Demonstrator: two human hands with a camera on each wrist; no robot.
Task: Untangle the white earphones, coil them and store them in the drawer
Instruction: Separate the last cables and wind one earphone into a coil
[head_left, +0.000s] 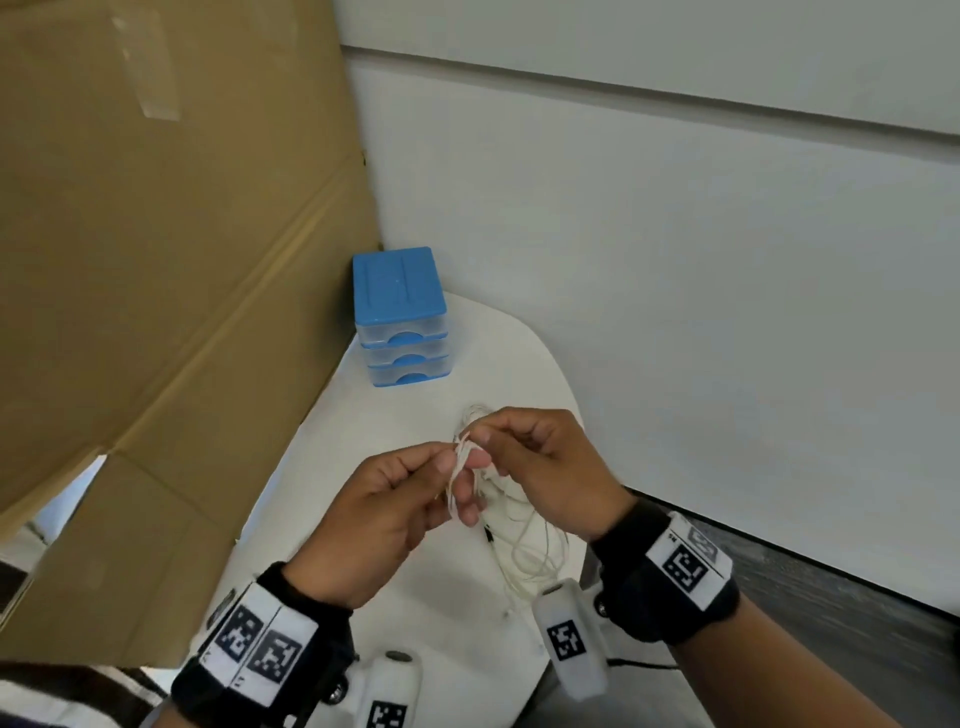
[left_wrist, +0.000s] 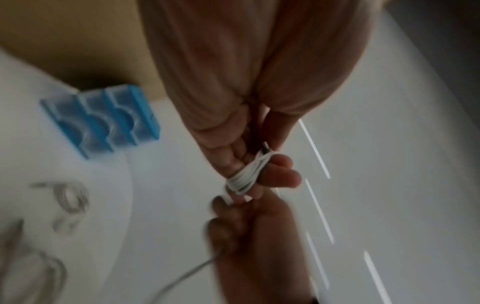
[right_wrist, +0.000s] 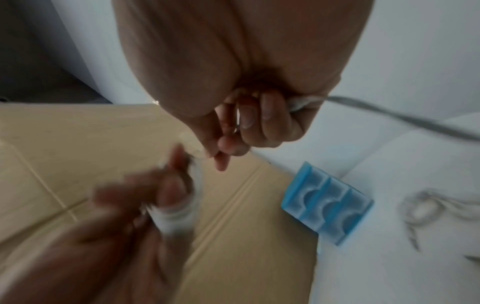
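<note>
Left hand (head_left: 384, 512) is holding white earphones (left_wrist: 246, 175) coiled around its fingers, near side of the blue drawer unit (head_left: 402, 319). Right hand (head_left: 545, 467) is pinching the loose cord; slack trailing onto the bench (head_left: 395, 431).

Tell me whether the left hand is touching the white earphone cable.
Touching. The left wrist view shows the earphone cable wound in several turns around the fingers of the left hand, lying tight against them.

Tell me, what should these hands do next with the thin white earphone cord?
Probably wind another turn: the thin white earphone cord is already looped round the left hand fingers, the right hand pinches the strand, and loose cord lies on the white table.
</note>
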